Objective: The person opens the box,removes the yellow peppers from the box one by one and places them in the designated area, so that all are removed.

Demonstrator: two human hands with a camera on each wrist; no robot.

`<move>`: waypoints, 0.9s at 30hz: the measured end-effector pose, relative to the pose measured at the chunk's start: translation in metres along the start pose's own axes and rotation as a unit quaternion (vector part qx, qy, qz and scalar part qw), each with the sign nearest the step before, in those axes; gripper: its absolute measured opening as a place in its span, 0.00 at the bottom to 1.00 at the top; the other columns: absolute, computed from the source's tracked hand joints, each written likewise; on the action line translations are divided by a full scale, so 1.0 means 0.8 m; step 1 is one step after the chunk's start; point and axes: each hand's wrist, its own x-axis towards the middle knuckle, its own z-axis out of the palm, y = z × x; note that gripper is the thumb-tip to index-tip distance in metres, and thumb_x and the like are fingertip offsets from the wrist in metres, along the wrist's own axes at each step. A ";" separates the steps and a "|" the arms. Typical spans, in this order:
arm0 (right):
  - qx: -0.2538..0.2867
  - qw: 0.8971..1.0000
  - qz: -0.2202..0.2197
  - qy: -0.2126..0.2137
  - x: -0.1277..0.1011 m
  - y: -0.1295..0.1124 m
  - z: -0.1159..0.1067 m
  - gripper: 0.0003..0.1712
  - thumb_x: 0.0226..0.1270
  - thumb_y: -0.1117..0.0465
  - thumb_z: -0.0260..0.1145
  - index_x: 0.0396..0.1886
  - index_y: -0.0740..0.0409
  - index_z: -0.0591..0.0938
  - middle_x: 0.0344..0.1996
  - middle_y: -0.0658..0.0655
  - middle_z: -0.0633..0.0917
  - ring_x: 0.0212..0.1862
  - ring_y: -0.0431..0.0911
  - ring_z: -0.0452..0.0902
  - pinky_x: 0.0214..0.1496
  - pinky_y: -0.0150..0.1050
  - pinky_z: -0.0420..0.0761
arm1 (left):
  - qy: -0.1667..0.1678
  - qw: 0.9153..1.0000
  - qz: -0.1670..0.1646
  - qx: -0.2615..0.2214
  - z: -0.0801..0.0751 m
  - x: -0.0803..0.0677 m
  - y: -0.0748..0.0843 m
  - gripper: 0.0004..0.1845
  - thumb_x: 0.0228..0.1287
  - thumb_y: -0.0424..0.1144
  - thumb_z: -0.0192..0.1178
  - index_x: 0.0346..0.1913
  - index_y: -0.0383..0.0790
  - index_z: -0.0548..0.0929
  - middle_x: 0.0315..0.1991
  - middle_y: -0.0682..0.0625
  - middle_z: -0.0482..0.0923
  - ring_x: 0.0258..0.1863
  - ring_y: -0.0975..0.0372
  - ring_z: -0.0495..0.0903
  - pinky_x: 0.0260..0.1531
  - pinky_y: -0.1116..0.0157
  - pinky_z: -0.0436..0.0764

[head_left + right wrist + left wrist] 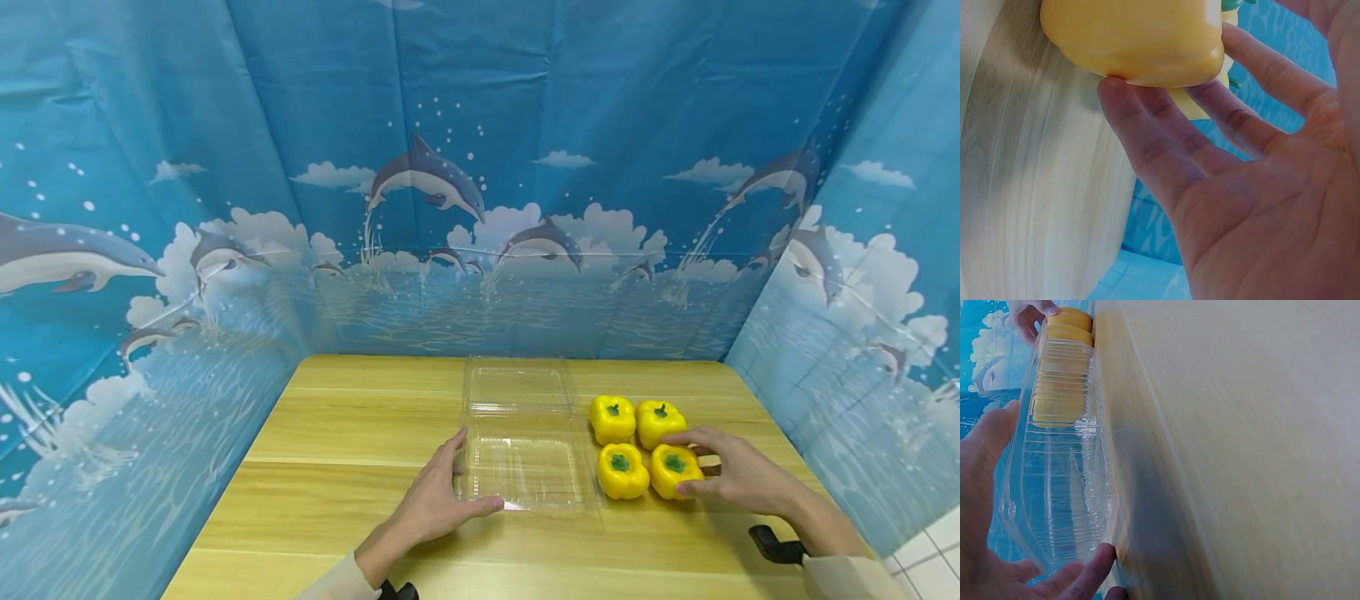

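The clear box (pixel 525 467) lies open on the desk (pixel 337 433), braced by the left hand (pixel 438 500). All four peppers remain outside; the right hand (pixel 731 471) cups the nearest pepper (pixel 673 468), fingers loosely spread.

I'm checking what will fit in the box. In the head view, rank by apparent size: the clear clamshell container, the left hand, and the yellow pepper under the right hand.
1. Clear clamshell container, opened flat: plainly largest.
2. Left hand: clearly smaller, though it is nearer the camera, which enlarges it.
3. Yellow pepper touched by the right hand: smallest; partly covered by fingers.
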 end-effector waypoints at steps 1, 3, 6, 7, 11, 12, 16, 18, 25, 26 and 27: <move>-0.003 1.000 -0.001 0.001 0.000 0.000 0.000 0.41 0.71 0.51 0.88 0.78 0.61 0.84 0.74 0.75 0.84 0.68 0.77 0.85 0.57 0.54 0.97 | 0.000 1.000 -0.001 0.000 0.000 0.000 0.000 0.70 0.66 0.68 0.82 0.98 0.45 0.51 0.93 0.40 0.64 0.76 0.42 0.85 0.67 0.34 0.90; -0.009 1.000 -0.002 0.003 0.000 0.001 0.001 0.41 0.71 0.51 0.88 0.78 0.61 0.84 0.74 0.74 0.85 0.68 0.76 0.85 0.58 0.49 0.97 | 0.000 1.000 -0.001 -0.002 0.000 0.000 0.000 0.70 0.66 0.68 0.83 0.98 0.46 0.51 0.93 0.40 0.64 0.76 0.42 0.85 0.66 0.34 0.91; -0.017 1.000 -0.004 0.005 0.000 0.002 0.002 0.41 0.71 0.50 0.88 0.78 0.60 0.84 0.73 0.73 0.85 0.68 0.75 0.86 0.57 0.43 0.96 | -0.001 1.000 0.000 -0.004 0.000 -0.001 0.001 0.70 0.66 0.68 0.83 0.98 0.45 0.51 0.93 0.40 0.64 0.76 0.42 0.85 0.66 0.34 0.91; -0.017 1.000 -0.004 0.005 0.000 0.002 0.002 0.41 0.71 0.50 0.88 0.78 0.60 0.84 0.73 0.73 0.85 0.67 0.75 0.86 0.57 0.42 0.96 | 0.000 1.000 0.001 -0.005 0.000 -0.001 0.001 0.70 0.66 0.67 0.83 0.98 0.45 0.51 0.93 0.39 0.64 0.75 0.42 0.85 0.65 0.34 0.91; -0.018 1.000 -0.005 0.005 0.000 0.002 0.002 0.41 0.72 0.50 0.88 0.79 0.60 0.84 0.74 0.74 0.85 0.67 0.75 0.86 0.57 0.46 0.97 | 0.001 1.000 0.002 -0.004 0.000 -0.002 0.001 0.70 0.66 0.67 0.83 0.98 0.45 0.51 0.93 0.39 0.64 0.75 0.41 0.85 0.65 0.33 0.91; -0.018 1.000 -0.005 0.005 0.000 0.003 0.002 0.42 0.72 0.50 0.88 0.79 0.60 0.84 0.74 0.74 0.85 0.67 0.75 0.87 0.58 0.48 0.97 | 0.002 1.000 0.002 -0.004 0.000 -0.002 0.001 0.70 0.66 0.67 0.83 0.98 0.45 0.51 0.93 0.39 0.64 0.75 0.41 0.85 0.65 0.33 0.91; -0.013 1.000 -0.002 0.001 0.000 0.002 0.001 0.42 0.72 0.50 0.88 0.79 0.60 0.83 0.75 0.76 0.83 0.68 0.76 0.87 0.58 0.53 0.97 | 0.002 1.000 0.000 -0.002 -0.001 -0.002 0.001 0.70 0.66 0.68 0.83 0.98 0.46 0.51 0.93 0.40 0.64 0.76 0.42 0.85 0.66 0.34 0.91; -0.011 1.000 -0.002 0.000 0.000 0.002 0.001 0.42 0.72 0.51 0.88 0.79 0.60 0.83 0.75 0.76 0.83 0.68 0.76 0.86 0.58 0.53 0.97 | 0.003 1.000 0.000 -0.002 -0.001 -0.002 0.001 0.71 0.66 0.69 0.83 0.98 0.46 0.51 0.93 0.40 0.64 0.75 0.42 0.85 0.66 0.34 0.91; -0.012 1.000 -0.008 0.001 -0.002 0.002 0.000 0.41 0.73 0.51 0.87 0.80 0.60 0.83 0.76 0.76 0.83 0.67 0.76 0.87 0.58 0.48 0.97 | 0.002 1.000 0.002 -0.001 -0.001 -0.004 0.002 0.71 0.66 0.70 0.82 0.98 0.45 0.51 0.93 0.39 0.64 0.75 0.41 0.85 0.65 0.33 0.91; -0.016 1.000 -0.008 0.001 -0.002 0.002 0.000 0.41 0.73 0.51 0.87 0.80 0.59 0.83 0.76 0.75 0.83 0.67 0.76 0.87 0.58 0.50 0.97 | 0.002 1.000 0.003 0.000 -0.001 -0.004 0.002 0.71 0.66 0.70 0.82 0.98 0.45 0.51 0.93 0.39 0.64 0.75 0.41 0.85 0.65 0.33 0.91; -0.013 1.000 -0.007 0.000 -0.002 0.002 0.000 0.41 0.73 0.52 0.87 0.80 0.60 0.83 0.76 0.76 0.83 0.67 0.76 0.87 0.58 0.51 0.97 | 0.002 1.000 0.004 0.001 -0.001 -0.004 0.002 0.71 0.66 0.69 0.82 0.98 0.45 0.51 0.93 0.39 0.64 0.75 0.41 0.85 0.65 0.33 0.91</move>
